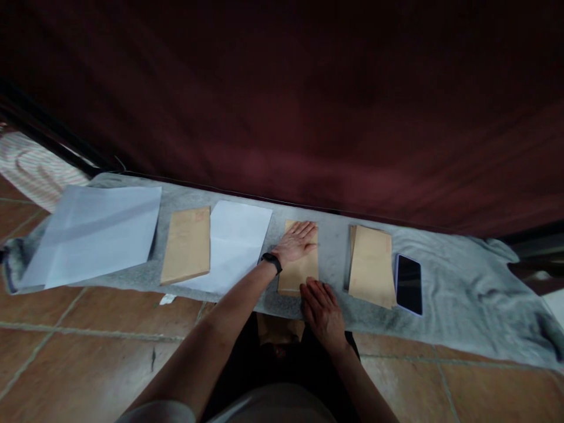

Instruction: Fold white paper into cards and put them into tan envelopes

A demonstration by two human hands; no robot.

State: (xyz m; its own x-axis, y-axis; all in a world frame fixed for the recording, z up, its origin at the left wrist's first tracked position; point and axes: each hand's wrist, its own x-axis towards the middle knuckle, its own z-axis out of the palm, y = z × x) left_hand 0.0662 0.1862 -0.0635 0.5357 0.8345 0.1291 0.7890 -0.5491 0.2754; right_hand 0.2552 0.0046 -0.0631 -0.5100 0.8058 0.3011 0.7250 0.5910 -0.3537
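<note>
A brown paper envelope (295,276) lies upright before me on the grey cloth. Across its upper part my left hand (296,242) rests flat, fingers stretched to the right, a dark band on its wrist. My right hand (322,308) touches the envelope's lower right corner, its fingers extended and lying down, with the fingertips near the bottom edge. A stack of brown envelopes (187,244) sits to the left, partly over a folded white sheet (242,235). To the right lies another, slightly fanned pile of brown envelopes (372,264).
A phone (409,285) lies right of the fanned pile. Large white sheets (101,229) cover the cloth's left end. The grey cloth (467,294) drapes a long narrow surface against a dark red curtain-like backdrop (282,106). A white scrap (167,299) is on the tiled floor.
</note>
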